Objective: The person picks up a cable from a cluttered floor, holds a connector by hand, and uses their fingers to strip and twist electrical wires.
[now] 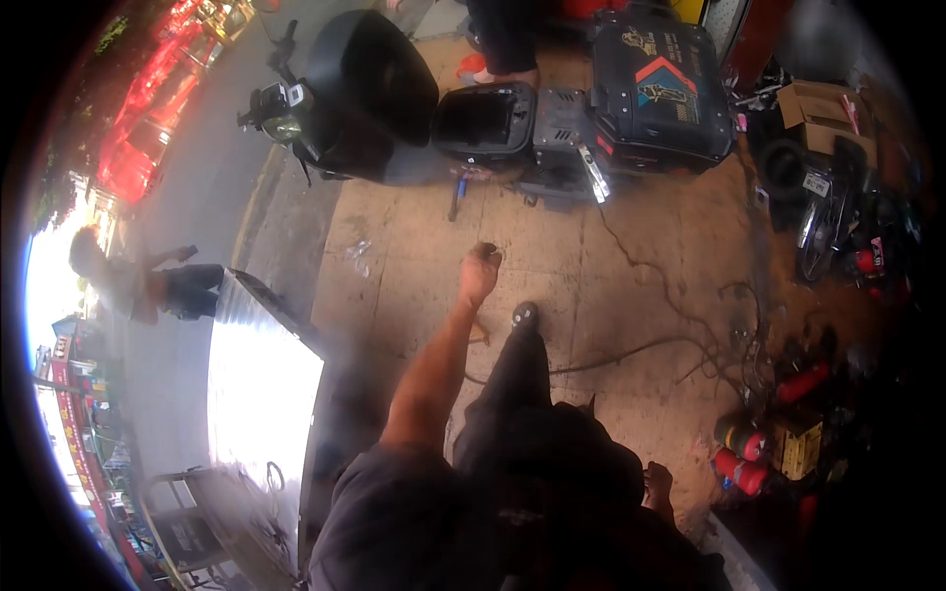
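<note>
We are facing a black scooter (560, 118), which is standing side-on across the floor just ahead of us, and we seem to be at the approach step, since neither hand is touching it. Our left hand (480, 273) is reaching forward, its fingers curling narrowly; we cannot tell whether they are pinching something small. Our right hand (658, 483) is hanging beside our hip, fingers apparently bent, though we cannot tell what, if anything, they are holding. In our judgement, working on the scooter is calling for a step closer, minding the dark hose (631, 357) that is lying near our shoe (525, 316).

The scooter's handlebar (271, 110) is pointing left. We are seeing an uncovered storage well (483, 120), what appears to be the raised seat (379, 79), and a dark top case (660, 138) that is carrying a red-and-blue graphic.
</note>
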Motion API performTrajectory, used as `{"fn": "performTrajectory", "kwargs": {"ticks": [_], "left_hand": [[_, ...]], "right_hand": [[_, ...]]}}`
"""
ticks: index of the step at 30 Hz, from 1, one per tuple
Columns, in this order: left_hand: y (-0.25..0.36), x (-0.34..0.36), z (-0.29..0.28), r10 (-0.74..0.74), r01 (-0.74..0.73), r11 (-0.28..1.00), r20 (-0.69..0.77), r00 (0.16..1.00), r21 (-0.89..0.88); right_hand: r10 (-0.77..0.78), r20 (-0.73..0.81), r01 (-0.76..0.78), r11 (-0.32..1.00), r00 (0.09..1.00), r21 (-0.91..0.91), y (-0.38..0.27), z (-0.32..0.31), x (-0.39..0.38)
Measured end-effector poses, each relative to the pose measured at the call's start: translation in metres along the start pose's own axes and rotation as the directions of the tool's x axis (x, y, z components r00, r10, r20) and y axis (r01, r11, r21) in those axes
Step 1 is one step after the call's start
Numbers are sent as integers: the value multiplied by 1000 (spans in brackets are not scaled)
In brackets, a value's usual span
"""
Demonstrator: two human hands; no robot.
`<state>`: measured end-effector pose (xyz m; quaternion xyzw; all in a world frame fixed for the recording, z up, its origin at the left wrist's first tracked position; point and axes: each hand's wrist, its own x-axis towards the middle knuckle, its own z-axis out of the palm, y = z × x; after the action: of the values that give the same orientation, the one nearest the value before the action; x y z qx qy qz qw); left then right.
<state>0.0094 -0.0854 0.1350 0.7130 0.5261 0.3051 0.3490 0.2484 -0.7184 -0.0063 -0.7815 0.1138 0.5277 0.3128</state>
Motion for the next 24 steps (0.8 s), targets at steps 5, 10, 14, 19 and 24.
{"fn": "performTrajectory", "kwargs": {"ticks": [5, 10, 14, 19, 24], "left_hand": [[-19, 179, 19, 13, -44, 954, -105, 994, -296], [-39, 363, 54, 57, -68, 996, -175, 983, -60], [-56, 473, 88, -14, 12, 997, 16, 1000, 70], [-104, 548, 124, -167, 189, 982, 431, 886, -8], [-216, 570, 107, -485, 483, 809, 85, 870, -335]], "right_hand": [[-647, 182, 492, 337, 740, -803, -21, 31, 25], [184, 84, -201, 930, 979, 308, -145, 102, 23], [237, 166, -287, 857, 957, 429, -262, 163, 13], [361, 139, -380, 774, 922, 507, -346, 212, -8], [302, -65, -274, 922, 951, 275, -386, 234, -29]]}}
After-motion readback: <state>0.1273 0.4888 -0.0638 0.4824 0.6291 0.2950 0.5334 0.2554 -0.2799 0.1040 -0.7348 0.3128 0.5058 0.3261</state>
